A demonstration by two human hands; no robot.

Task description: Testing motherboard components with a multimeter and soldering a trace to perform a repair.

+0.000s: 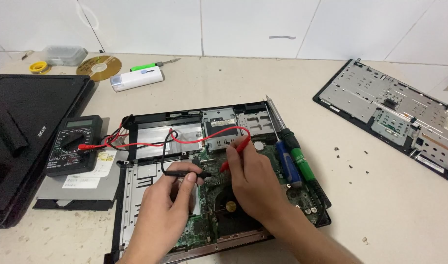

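Note:
An opened laptop base (pixel 150 117) lies on the table with its green circuit board (pixel 212 188) exposed. My left hand (pixel 163 210) pinches a black probe (pixel 185 173) lying flat, its tip pointing right onto the board. My right hand (pixel 253 181) holds a red probe (pixel 236 149) tilted down to the board, close to the black probe's tip. Red and black leads run left to a black multimeter (pixel 73 145). A round fan (pixel 230 205) sits partly under my right hand.
A soldering iron (pixel 277 117), a blue screwdriver (pixel 288 165) and a green one (pixel 302 164) lie on the laptop's right side. A removed keyboard cover (pixel 395 110) rests far right, small screws (pixel 348 157) beside it. A black laptop lid (pixel 23 127), a drive (pixel 82 188), a disc (pixel 99 66) lie left.

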